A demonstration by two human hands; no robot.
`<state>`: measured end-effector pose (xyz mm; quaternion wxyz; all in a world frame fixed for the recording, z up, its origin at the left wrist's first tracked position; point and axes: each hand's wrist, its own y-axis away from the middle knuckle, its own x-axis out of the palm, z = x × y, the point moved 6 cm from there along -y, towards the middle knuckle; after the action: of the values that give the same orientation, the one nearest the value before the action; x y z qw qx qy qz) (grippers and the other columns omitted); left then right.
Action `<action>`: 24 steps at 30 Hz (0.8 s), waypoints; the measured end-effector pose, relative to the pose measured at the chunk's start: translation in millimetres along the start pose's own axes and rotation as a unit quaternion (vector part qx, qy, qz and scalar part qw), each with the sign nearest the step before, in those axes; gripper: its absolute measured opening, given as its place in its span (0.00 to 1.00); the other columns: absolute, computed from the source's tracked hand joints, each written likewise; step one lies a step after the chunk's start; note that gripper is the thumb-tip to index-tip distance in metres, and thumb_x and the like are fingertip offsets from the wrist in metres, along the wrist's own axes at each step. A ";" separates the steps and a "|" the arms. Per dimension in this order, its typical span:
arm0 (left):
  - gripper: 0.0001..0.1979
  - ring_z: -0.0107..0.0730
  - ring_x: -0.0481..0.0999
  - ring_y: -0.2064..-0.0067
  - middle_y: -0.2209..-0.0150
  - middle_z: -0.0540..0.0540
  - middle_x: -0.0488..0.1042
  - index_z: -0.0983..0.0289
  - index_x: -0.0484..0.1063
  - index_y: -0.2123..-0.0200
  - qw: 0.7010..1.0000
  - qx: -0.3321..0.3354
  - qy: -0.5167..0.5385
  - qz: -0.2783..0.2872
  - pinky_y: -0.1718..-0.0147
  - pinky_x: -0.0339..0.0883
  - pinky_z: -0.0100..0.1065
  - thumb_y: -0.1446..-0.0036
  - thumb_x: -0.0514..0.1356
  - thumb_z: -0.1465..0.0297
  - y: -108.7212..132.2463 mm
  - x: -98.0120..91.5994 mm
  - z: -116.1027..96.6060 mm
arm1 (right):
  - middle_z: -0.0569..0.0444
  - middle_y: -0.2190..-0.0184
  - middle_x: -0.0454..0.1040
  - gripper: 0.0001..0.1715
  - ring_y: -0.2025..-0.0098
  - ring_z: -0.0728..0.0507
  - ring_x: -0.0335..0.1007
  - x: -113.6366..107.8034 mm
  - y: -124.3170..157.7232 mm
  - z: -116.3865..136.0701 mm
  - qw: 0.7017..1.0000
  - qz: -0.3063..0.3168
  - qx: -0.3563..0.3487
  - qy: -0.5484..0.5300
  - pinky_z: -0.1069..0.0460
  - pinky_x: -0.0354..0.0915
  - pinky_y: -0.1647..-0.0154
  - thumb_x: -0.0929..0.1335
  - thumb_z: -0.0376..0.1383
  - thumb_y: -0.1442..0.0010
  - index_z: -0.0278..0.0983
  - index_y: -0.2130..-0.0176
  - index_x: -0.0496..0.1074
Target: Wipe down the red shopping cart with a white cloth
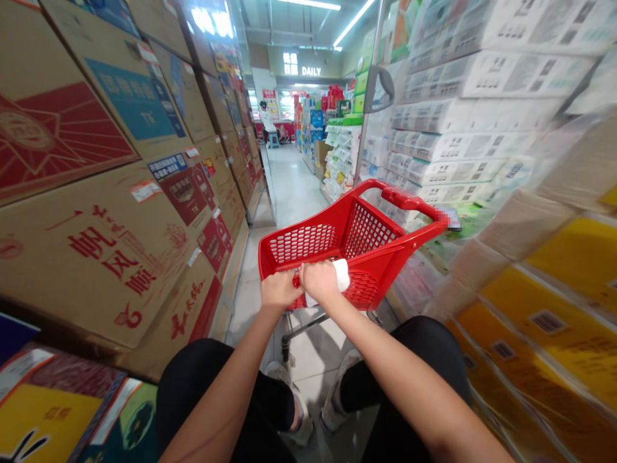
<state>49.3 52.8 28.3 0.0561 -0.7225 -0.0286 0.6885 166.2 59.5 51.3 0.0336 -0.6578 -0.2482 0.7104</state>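
Left hand (279, 290): clenched on the near rim of the red basket (366, 231), knuckles up, fingers curled over the edge. Right hand (319, 281): fist closed over a white cloth (342, 272), pressing it on the same rim. The cloth sticks out past the fist on the right side. The hands sit just beside each other, almost touching, near the middle of the rim.

Both forearms are bare. They come up from the bottom edge and converge on the rim. The left one runs nearly straight, the right one comes in at an angle from the lower right. Wrists are about level with the rim. Knees (202, 379) in black trousers are bent on either side of the arms, with shoes (332, 405) on the floor (289, 186) between them.

The basket stands in the aisle right in front of the knees, on a grey frame (303, 328), and looks tilted. Its handle (409, 199) is up on the far side.

Hard to make out:
- Fingertips of both hands are hidden behind the rim.
- Can't tell whether the cloth is fabric or paper.
- The tag at the handle's end is pixelated.
- Only part of the frame under the basket shows.
- The packs (463, 135) on the right are smeared by motion blur, print unreadable.
- The cartons (110, 251) stacked on the left are sharp, but the top and bottom rows are cut off by the picture's edge.
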 end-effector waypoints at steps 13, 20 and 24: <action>0.26 0.49 0.80 0.56 0.60 0.62 0.80 0.57 0.78 0.54 1.000 0.012 -0.014 -0.003 0.59 0.70 0.41 0.45 0.53 0.48 1.0 -0.1 6.3 | 0.42 0.70 0.79 0.26 0.65 0.41 0.73 -26.3 7.3 -90.0 0.997 -0.011 0.030 0.070 0.47 0.54 0.57 0.58 0.39 0.31 0.32 0.68 0.79; 0.27 0.50 0.80 0.57 0.61 0.62 0.80 0.58 0.78 0.55 1.000 0.014 -0.003 -0.011 0.61 0.69 0.41 0.46 0.53 0.47 -3.5 3.6 6.1 | 0.41 0.72 0.79 0.28 0.65 0.40 0.72 -57.6 12.7 -170.5 0.986 -0.035 0.036 0.160 0.47 0.51 0.59 0.57 0.39 0.32 0.31 0.70 0.78; 0.25 0.50 0.80 0.57 0.61 0.61 0.80 0.59 0.78 0.55 1.000 0.001 0.002 -0.016 0.60 0.69 0.41 0.46 0.54 0.50 -2.6 6.4 0.0 | 0.43 0.72 0.79 0.29 0.67 0.41 0.72 -44.1 12.7 -149.0 0.988 -0.034 0.046 0.141 0.47 0.51 0.60 0.56 0.38 0.30 0.33 0.71 0.78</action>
<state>49.7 56.2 22.3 0.0682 -0.7234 -0.0395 0.6859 317.4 77.8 85.0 0.1228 -0.7403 -0.2307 0.6195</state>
